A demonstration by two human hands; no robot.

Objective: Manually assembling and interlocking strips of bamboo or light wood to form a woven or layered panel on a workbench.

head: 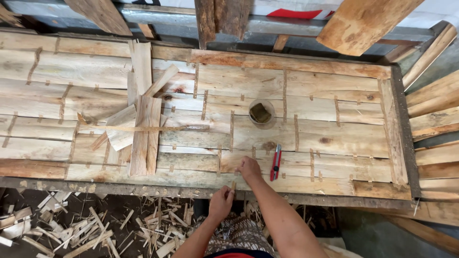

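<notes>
A thin, pale wood strip (pixel 234 185) at the table (pixel 334 186) edge, pinched in the left hand (pixel 221 202) grip, right hand (pixel 249 168) flat above it.

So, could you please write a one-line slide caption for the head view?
Left hand pinches a small wood sliver at the plank panel edge; right hand rests beside a red utility knife.

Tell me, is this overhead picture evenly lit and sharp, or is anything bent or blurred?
Head view: soft, even daylight, no glare and only faint shadows on the wooden panel; the long plank edges bow slightly, a wide-lens effect; the red utility knife and glass jar are crisp; the right hand and left hand look a little soft; the wood scraps below lie in dimmer light.
</notes>
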